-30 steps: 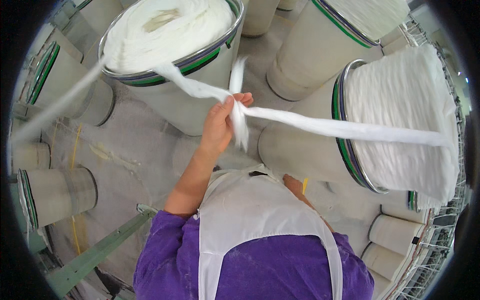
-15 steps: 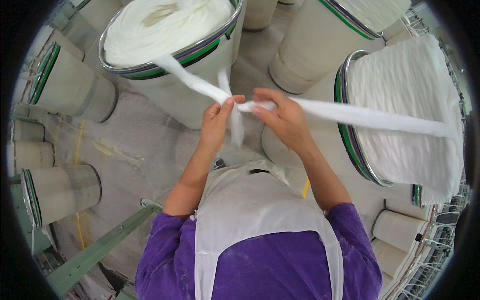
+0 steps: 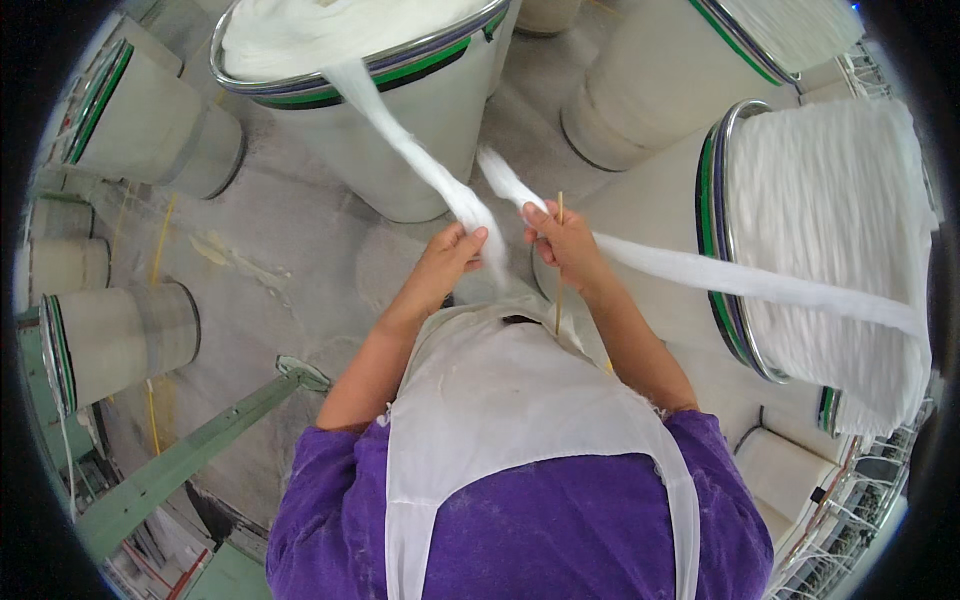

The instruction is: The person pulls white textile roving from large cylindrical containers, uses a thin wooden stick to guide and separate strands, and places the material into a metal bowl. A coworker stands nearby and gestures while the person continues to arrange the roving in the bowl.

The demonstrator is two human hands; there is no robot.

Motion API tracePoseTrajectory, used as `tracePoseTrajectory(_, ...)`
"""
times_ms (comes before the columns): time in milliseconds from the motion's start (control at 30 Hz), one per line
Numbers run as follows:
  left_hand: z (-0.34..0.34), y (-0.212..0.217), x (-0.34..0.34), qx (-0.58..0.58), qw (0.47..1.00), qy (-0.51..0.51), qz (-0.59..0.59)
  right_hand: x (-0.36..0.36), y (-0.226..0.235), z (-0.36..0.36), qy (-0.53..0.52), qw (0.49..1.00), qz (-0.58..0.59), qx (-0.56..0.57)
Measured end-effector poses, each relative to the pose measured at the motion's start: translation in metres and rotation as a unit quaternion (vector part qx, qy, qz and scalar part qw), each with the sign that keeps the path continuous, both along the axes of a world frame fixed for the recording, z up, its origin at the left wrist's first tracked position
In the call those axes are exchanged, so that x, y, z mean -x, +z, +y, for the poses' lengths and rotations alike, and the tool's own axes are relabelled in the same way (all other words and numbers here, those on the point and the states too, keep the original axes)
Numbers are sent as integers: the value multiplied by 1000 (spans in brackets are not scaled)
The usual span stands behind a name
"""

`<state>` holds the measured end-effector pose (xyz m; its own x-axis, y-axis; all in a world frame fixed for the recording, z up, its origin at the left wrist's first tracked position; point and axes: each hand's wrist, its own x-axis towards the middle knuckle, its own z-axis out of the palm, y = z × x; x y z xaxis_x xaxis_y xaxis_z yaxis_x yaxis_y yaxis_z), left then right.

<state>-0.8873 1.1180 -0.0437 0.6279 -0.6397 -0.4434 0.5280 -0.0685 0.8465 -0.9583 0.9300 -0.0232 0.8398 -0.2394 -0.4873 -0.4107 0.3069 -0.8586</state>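
Two soft white strands of cotton sliver are in my hands, above my apron. My left hand (image 3: 440, 262) pinches the left sliver (image 3: 408, 150), which runs down from the far can (image 3: 440, 125); its loose tail hangs below my fingers. My right hand (image 3: 568, 245) is closed around the right sliver (image 3: 740, 281), which stretches over from the can on the right (image 3: 640, 170). That sliver's free end points up and left beyond my fingers. A thin wooden stick (image 3: 559, 308) is also in my right hand, roughly upright. The two slivers are apart.
Another sliver-filled can (image 3: 640, 80) stands far right. Several pale cans, including a tilted-looking one (image 3: 130, 340), line the left side. A green metal bar (image 3: 200, 455) slants across the lower left. White machine parts (image 3: 855, 520) lie at the lower right.
My hands were close together on the slivers, which met between them. Now the hands are lower and the strands are separated. The stick has come into sight in my right hand.
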Motion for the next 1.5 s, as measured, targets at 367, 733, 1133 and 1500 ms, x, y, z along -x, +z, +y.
tracePoseTrajectory(367, -19, 3, 11, 95, 992, 57, 64, 13, 19, 16, -19, 987, -97, 127)
tracePoseTrajectory(733, -10, 16, 4, 275, 937, 41, 211, 16, 27, 1, -26, 990, -118, 78)
tracePoseTrajectory(1133, -19, 12, 8, 148, 980, 107, 79, 45, 36, -1, -20, 994, -96, 49)
tracePoseTrajectory(1500, -27, 29, 8, 414, 883, 124, 181, 53, 18, 17, 19, 995, -25, 100)
